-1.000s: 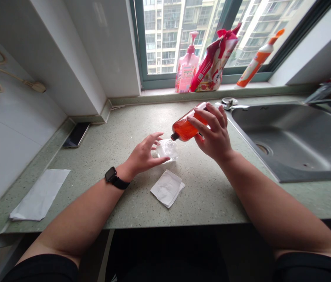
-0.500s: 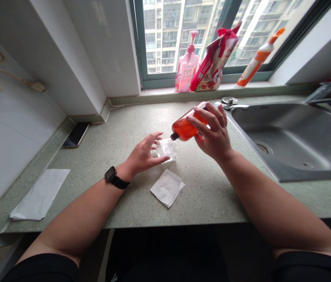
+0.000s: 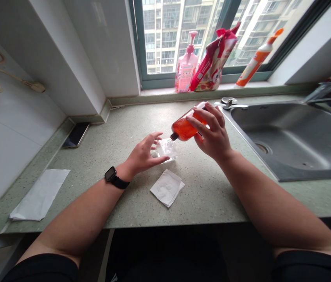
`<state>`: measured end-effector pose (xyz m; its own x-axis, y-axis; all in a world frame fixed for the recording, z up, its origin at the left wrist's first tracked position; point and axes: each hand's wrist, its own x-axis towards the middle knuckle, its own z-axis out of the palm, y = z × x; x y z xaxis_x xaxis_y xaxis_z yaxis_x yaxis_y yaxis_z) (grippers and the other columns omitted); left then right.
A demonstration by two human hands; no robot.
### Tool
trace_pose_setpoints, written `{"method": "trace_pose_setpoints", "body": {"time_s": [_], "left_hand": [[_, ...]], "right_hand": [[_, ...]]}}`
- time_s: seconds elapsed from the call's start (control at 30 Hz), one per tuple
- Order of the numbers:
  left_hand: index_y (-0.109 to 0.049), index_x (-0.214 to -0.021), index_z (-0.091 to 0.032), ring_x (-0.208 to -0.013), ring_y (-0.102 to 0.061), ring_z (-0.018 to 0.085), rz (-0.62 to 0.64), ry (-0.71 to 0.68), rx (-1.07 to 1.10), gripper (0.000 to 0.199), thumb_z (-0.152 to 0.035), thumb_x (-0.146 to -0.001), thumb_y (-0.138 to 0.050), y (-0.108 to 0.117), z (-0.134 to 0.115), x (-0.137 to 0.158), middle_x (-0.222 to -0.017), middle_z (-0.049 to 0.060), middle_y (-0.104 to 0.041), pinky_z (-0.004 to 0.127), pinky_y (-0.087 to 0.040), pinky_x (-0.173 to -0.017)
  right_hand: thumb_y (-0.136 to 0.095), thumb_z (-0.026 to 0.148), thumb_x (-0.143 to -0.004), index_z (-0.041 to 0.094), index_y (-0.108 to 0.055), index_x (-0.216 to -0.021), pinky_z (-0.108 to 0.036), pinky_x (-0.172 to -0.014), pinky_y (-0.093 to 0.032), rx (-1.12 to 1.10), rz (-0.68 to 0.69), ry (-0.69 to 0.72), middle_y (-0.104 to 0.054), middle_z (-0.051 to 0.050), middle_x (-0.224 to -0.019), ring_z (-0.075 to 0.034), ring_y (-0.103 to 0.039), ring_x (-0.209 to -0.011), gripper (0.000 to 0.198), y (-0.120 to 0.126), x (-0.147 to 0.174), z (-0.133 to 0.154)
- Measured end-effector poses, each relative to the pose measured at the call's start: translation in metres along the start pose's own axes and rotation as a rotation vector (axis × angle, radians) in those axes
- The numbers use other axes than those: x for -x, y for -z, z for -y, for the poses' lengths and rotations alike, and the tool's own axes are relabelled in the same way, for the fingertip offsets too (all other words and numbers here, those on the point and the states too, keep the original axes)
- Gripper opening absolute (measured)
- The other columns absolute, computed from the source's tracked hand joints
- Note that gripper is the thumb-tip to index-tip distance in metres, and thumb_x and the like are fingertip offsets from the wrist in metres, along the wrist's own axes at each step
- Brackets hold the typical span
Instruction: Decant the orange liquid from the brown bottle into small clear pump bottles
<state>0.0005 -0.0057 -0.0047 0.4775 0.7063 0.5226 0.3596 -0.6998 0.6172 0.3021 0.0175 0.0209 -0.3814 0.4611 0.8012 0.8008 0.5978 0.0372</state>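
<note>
On the counter (image 3: 118, 207), your left hand (image 3: 142, 156) spread around a clear dish (image 3: 168, 149); I couldn't tell if it gripped. Your right hand (image 3: 213, 135) held a tipped red bottle (image 3: 184, 129) above.

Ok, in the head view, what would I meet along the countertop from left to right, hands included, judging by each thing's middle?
White paper sheet → phone → black watch → left hand → clear container → tilted orange bottle → right hand → steel sink.
</note>
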Motion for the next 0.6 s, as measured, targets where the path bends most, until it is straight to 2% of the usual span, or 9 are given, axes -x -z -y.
{"method": "trace_pose_setpoints", "body": {"time_s": [0.6], "left_hand": [[-0.048,-0.155,-0.026,-0.11,-0.074,0.025,0.006,0.011,-0.003,0.082,-0.048,-0.086,-0.089,-0.0002,0.0,-0.0012,-0.135,0.013,-0.069,0.043,-0.072,-0.09]], "right_hand": [[-0.059,0.011,-0.099,0.057,-0.033,-0.166,-0.071,-0.128,-0.04,0.007,0.028,0.022,-0.055,0.001,-0.164,-0.038,-0.04,-0.162,0.085,-0.0008,0.0008,-0.0016]]}}
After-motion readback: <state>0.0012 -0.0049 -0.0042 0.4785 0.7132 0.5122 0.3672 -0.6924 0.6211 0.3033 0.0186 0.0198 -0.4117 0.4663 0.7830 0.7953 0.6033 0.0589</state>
